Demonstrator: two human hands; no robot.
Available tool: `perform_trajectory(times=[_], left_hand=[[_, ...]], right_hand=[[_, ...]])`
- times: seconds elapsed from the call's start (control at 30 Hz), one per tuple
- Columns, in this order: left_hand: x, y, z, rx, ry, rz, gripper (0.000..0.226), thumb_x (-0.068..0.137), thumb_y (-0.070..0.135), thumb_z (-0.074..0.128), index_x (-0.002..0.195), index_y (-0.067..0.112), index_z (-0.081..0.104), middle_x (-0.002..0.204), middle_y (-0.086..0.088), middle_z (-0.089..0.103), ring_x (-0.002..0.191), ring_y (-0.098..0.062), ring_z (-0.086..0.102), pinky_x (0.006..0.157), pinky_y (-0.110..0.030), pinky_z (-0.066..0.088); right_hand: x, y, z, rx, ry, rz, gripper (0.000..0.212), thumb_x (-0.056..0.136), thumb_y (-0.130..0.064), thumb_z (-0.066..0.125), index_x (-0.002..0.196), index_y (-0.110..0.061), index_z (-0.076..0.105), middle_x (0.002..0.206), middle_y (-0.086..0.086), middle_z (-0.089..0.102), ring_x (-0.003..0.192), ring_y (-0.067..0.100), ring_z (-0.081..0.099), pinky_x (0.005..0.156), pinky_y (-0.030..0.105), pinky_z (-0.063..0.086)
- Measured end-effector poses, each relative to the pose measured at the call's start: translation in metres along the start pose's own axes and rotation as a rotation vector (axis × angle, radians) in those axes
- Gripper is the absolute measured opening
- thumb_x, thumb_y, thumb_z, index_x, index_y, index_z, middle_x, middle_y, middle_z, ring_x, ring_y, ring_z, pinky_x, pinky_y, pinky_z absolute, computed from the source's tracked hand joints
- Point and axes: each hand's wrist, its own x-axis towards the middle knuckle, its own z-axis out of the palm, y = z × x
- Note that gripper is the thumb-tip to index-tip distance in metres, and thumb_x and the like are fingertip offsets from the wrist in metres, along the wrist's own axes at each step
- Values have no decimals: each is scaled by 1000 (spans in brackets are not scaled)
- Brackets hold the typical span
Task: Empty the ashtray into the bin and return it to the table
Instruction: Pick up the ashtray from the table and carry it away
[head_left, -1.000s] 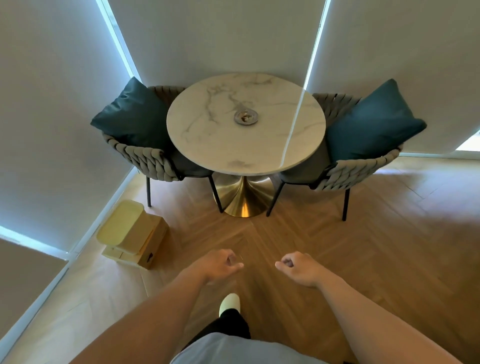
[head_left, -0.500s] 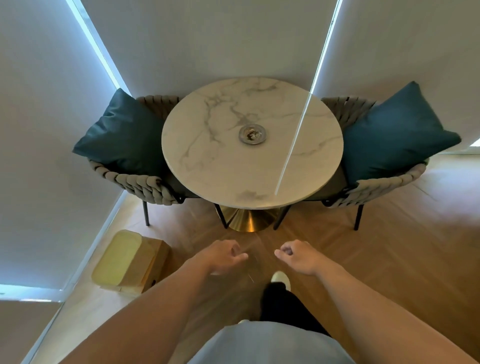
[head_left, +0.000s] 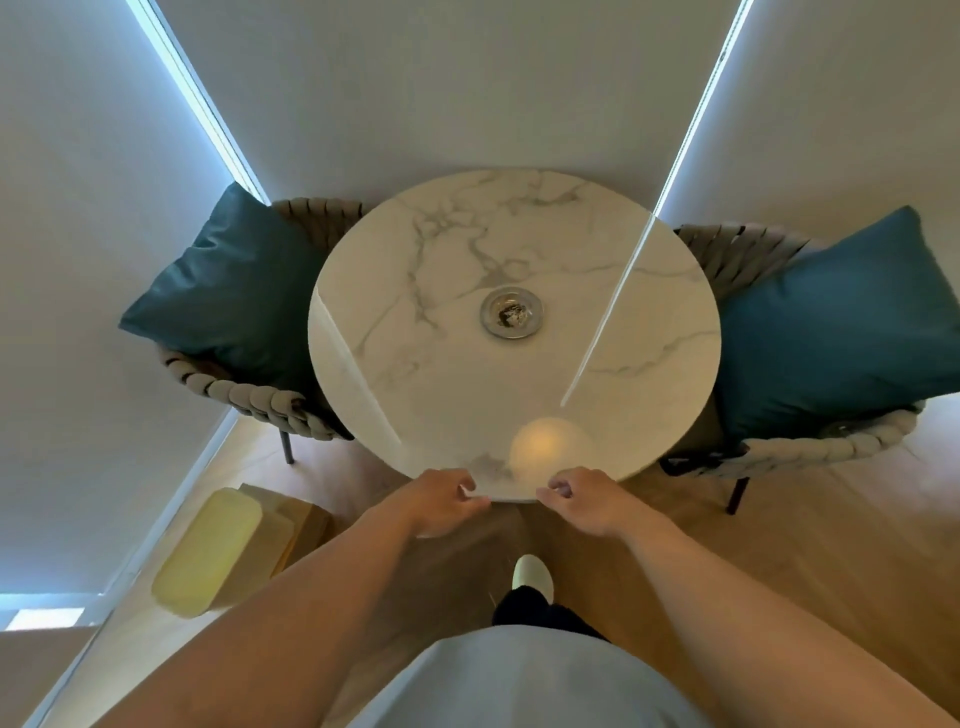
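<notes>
A round metal ashtray (head_left: 511, 313) with ash and butts in it sits near the middle of the round white marble table (head_left: 415, 332). A pale yellow bin (head_left: 218, 556) stands on the floor at the lower left, by the wall. My left hand (head_left: 441, 501) and my right hand (head_left: 587, 501) hover at the table's near edge, fingers loosely curled, holding nothing. Both hands are well short of the ashtray.
Two woven chairs flank the table, each with a teal cushion (head_left: 228, 286) (head_left: 836, 332). Grey window blinds close in behind and on the left. A brown cardboard box (head_left: 306, 519) sits against the bin. My foot (head_left: 530, 571) is on the wooden floor below the table edge.
I have walked closer to the table; it and the ashtray now fill more of the view. Both hands have come up to the table's near edge. The bin now lies closer at my lower left.
</notes>
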Motion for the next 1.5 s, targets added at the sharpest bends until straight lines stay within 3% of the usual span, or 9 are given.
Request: perform_trajectory(times=[0.4, 0.97, 1.27, 1.5], left_hand=[[59, 37, -44, -12, -8, -40, 56, 94, 60, 48, 135, 23, 51, 133, -1, 61, 116, -20, 59, 105, -39, 45], [133, -13, -147, 20, -29, 58, 59, 92, 60, 51, 135, 20, 52, 130, -3, 61, 115, -21, 58, 102, -38, 46], [161, -22, -168, -14, -7, 50, 58, 90, 60, 55, 134, 23, 53, 128, -2, 61, 112, -20, 59, 98, -35, 46], [179, -12, -183, -35, 28, 35, 68, 83, 58, 66, 138, 22, 47, 130, -2, 59, 114, -20, 59, 99, -35, 47]], right_hand=[[63, -1, -74, -66, -26, -18, 64, 93, -58, 47, 137, -11, 53, 132, 10, 61, 119, 26, 57, 98, 34, 44], [129, -68, -108, -96, 103, 37, 52, 98, -48, 48, 128, -8, 60, 125, 11, 64, 118, 27, 56, 94, 30, 41], [148, -71, -125, -41, 130, 96, 55, 95, -54, 49, 127, -11, 61, 120, 9, 64, 112, 24, 58, 84, 27, 38], [169, -62, -146, -28, 147, 102, 59, 91, -53, 57, 132, -12, 56, 125, 10, 63, 116, 24, 58, 93, 29, 42]])
